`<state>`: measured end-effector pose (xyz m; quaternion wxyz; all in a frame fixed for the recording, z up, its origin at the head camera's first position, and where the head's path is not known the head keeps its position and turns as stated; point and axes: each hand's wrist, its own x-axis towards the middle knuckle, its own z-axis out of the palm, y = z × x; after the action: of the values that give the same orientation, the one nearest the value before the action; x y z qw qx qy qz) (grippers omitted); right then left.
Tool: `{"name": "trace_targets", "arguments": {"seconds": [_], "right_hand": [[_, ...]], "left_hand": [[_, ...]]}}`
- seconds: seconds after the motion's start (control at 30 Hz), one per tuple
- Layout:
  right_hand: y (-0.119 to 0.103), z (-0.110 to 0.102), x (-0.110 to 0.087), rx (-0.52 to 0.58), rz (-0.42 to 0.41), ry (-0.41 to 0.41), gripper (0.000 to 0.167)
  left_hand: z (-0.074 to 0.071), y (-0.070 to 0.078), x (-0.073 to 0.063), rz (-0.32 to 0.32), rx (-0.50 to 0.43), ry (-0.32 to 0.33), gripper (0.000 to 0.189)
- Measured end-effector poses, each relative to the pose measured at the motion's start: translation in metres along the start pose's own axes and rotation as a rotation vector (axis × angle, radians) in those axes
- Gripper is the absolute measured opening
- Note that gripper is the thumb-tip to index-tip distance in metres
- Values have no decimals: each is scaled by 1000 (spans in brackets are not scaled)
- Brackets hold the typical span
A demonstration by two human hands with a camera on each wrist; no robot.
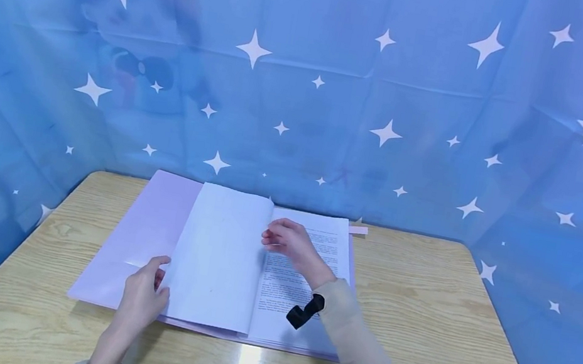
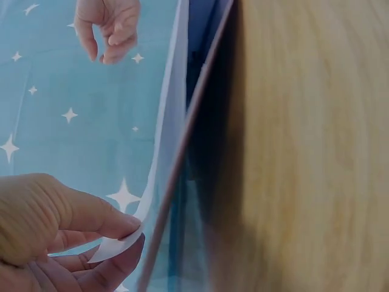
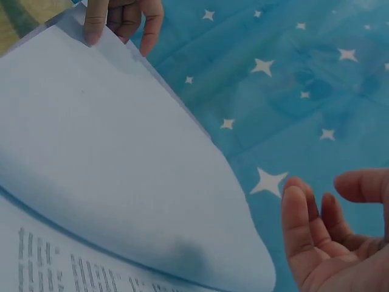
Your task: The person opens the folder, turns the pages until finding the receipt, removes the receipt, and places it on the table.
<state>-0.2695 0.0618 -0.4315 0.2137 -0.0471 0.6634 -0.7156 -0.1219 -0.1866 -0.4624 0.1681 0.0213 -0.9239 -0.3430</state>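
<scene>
A pale purple folder (image 1: 156, 218) lies spread on the table with paper sheets inside. A blank white page (image 1: 219, 259) is turned over to the left, and a printed page (image 1: 301, 298) shows on the right. My left hand (image 1: 143, 292) pinches the outer edge of the blank page between thumb and fingers; in the left wrist view the sheet's corner (image 2: 112, 248) bends between them. Above the inner top part of the pages hovers my right hand (image 1: 290, 242), fingers loosely bent, apart from the paper in the right wrist view, holding nothing.
A wooden table (image 1: 434, 332) carries the folder near its back edge. A small pink tab (image 1: 358, 230) sticks out at the folder's upper right. Blue curtain (image 1: 309, 108) with white stars hangs around the back and sides. Each wrist wears a black camera mount (image 1: 305, 311).
</scene>
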Motion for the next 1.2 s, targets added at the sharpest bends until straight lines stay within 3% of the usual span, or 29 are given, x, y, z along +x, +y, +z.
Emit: {"name": "trace_targets", "arguments": {"seconds": [0.3,0.57,1.2], "right_hand": [[8,-22,2,19,19,54,21],[14,-43,6,21,50,96,36],[11,-83,6,25,40,158,36]], "left_hand": [[8,-10,-2,-3,43,-38,20],[12,-16,-1,-32,50,-65,19],[11,-17,1,-99,69,-173,17]]}}
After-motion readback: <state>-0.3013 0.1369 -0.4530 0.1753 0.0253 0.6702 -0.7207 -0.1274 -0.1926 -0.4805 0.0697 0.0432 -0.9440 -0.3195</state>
